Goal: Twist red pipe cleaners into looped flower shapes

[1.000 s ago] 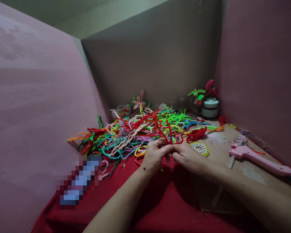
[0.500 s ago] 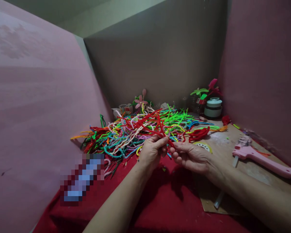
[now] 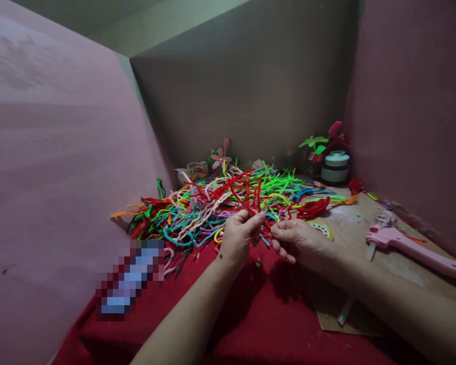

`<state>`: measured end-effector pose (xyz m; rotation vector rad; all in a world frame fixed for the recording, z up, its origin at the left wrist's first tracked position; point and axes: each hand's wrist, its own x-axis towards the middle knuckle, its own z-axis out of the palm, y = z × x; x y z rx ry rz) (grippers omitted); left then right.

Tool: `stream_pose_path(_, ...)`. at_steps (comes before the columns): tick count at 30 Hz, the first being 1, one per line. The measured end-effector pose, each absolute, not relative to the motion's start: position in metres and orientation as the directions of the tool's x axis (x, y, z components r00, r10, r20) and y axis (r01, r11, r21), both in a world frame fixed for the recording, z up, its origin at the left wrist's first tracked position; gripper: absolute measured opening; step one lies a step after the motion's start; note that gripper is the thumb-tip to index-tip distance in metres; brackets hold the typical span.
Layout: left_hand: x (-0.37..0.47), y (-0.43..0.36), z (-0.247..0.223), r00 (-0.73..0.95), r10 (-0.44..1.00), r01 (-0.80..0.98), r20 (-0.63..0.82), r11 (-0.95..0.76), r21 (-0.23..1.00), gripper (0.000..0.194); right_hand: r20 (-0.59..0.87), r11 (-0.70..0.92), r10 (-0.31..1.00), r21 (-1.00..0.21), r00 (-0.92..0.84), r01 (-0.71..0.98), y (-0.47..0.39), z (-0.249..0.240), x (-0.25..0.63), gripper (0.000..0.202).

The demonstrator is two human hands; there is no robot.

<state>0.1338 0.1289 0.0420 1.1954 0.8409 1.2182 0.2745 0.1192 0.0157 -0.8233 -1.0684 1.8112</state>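
Red pipe cleaners [image 3: 255,195] rise from between my hands, in front of the heap. My left hand [image 3: 240,234] pinches them between thumb and fingers. Close by on the right, my right hand [image 3: 302,242] grips the lower end of the red pipe cleaners with thumb and forefinger, its other fingers loosely curled. Behind both hands spreads a tangled heap of colourful pipe cleaners [image 3: 197,215] in green, white, teal, purple and more. A folded red bundle [image 3: 313,208] lies just beyond my right hand.
A pink glue gun [image 3: 414,248] rests on a brown board [image 3: 338,317] at right, with a glue stick in it. Near it are a yellow tape roll [image 3: 323,230] and a light-blue lidded jar [image 3: 335,167]. Pink panels flank the red cloth [image 3: 167,324]. A pixelated object lies at left.
My right hand has moved slightly right and its lower fingers have loosened. The red pipe cleaners in my left hand have shifted and stand a little more upright.
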Motion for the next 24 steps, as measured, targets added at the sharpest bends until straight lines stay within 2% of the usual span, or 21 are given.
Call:
stream_pose_path(6,0.135,0.13,0.045,0.195,0.98,-0.341,0.047,0.023,0.94,0.027,-0.123,-0.223,0.905,-0.952,-0.407,-0.21,0.118,0.022,0.275,0.031)
stream_pose_path(14,0.127,0.134,0.048,0.228,0.972,-0.351,0.053,0.031,0.936,0.028,-0.167,-0.229,0.909,-0.966,-0.381,-0.122,0.115,0.023,0.276,0.031)
stream_pose_path(16,0.125,0.135,0.048,0.251,0.967,-0.326,0.036,0.049,0.944,0.026,-0.112,-0.184,0.903,-0.973,-0.415,-0.139,0.117,0.024,0.277,0.029)
stream_pose_path(20,0.125,0.135,0.046,0.306,0.952,-0.229,0.014,0.059,0.972,0.024,0.103,0.028,0.91,-0.982,-0.401,-0.188,0.12,0.026,0.28,0.027)
stream_pose_path(24,0.129,0.133,0.041,0.318,0.946,-0.157,0.056,-0.005,0.988,0.022,0.106,0.074,0.935,-0.992,-0.338,-0.107,0.118,0.031,0.28,0.026)
